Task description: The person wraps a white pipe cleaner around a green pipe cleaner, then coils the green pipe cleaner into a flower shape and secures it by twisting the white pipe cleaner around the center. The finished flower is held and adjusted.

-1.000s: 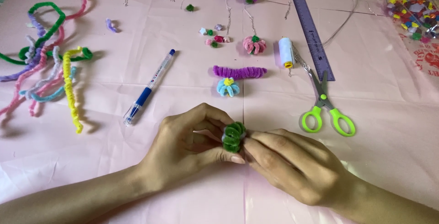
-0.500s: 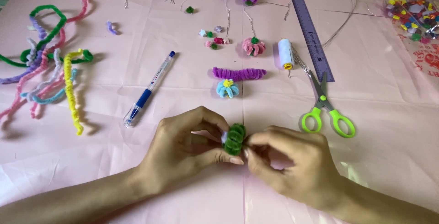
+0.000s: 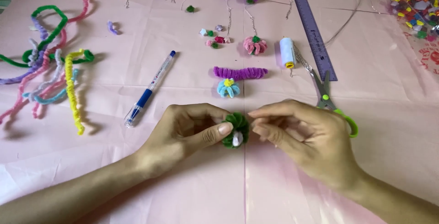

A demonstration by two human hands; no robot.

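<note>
We pinch the green flower (image 3: 236, 129) at lower centre between both hands, left hand (image 3: 185, 132) and right hand (image 3: 297, 137) closed on its sides. It looks light, soft and easily crushed; hold the rim. Just above lie a blue flower (image 3: 227, 88), purple coil (image 3: 240, 72), pen (image 3: 149, 89); scissors (image 3: 325, 98) right.

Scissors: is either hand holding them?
No, the scissors lie on the table behind the right hand; both hands pinch the green coil.

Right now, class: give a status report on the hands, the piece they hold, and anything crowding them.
Left hand and right hand pinch green pipe-cleaner flower. Scissors partly under right hand. Pen apart.
</note>
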